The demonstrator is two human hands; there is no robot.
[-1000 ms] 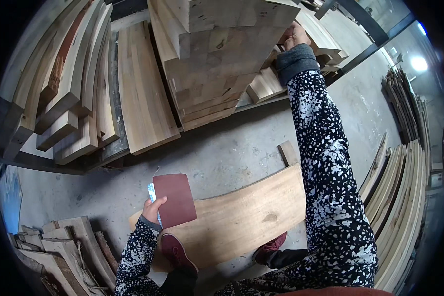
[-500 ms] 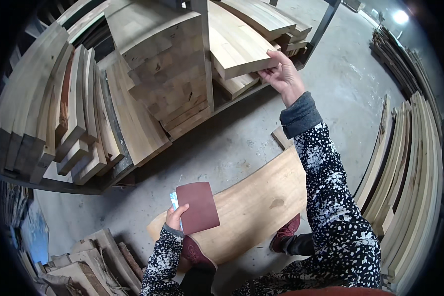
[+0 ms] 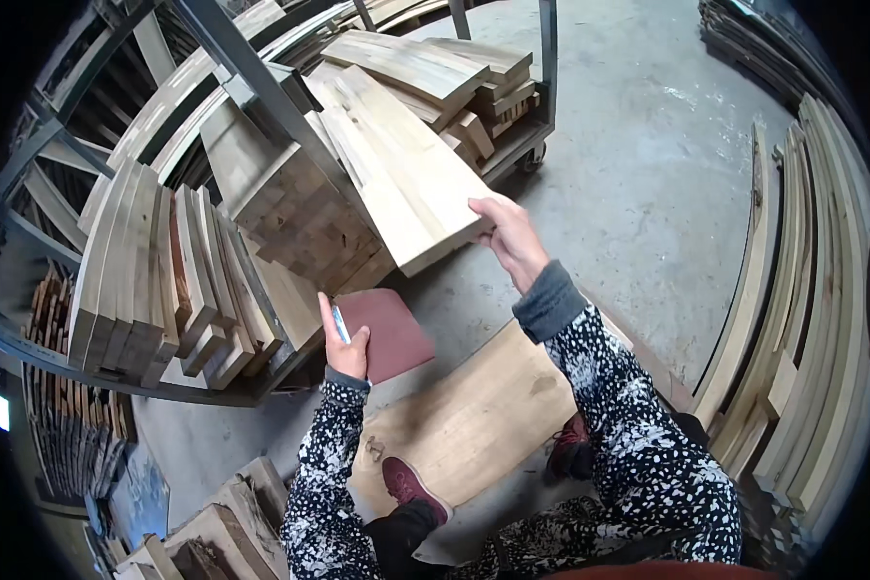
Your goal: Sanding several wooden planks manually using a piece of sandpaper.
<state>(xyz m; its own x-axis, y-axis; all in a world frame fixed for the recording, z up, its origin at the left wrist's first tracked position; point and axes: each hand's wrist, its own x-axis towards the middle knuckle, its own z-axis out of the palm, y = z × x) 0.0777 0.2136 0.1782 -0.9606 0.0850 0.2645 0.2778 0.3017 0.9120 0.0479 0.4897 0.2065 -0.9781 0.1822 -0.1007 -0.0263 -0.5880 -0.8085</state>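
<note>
My left hand [image 3: 348, 348] grips a dark red sheet of sandpaper [image 3: 387, 333], its thumb over the near edge and another finger pointing up. Between the hand and the sheet shows a narrow strip of blue and white; what it is I cannot make out. With my right hand [image 3: 514, 242] I hold the near right corner of a pale wooden board [image 3: 411, 179], thumb on top and fingers at the end. The board juts toward me, tilted, out of a metal rack; its far end lies among other boards. Beneath my arms a wide wooden panel [image 3: 483, 416] lies low, near the floor.
A dark metal rack post [image 3: 290, 116] rises left of the held board. Behind it stands a block of stacked boards [image 3: 309, 208]; upright boards [image 3: 145, 280] lean at left. Long planks [image 3: 817, 319] line the right. Rough slabs [image 3: 232, 512] sit at lower left.
My right hand has drawn the board toward me, out of the rack. My left hand has risen with the sandpaper, and the view has shifted.
</note>
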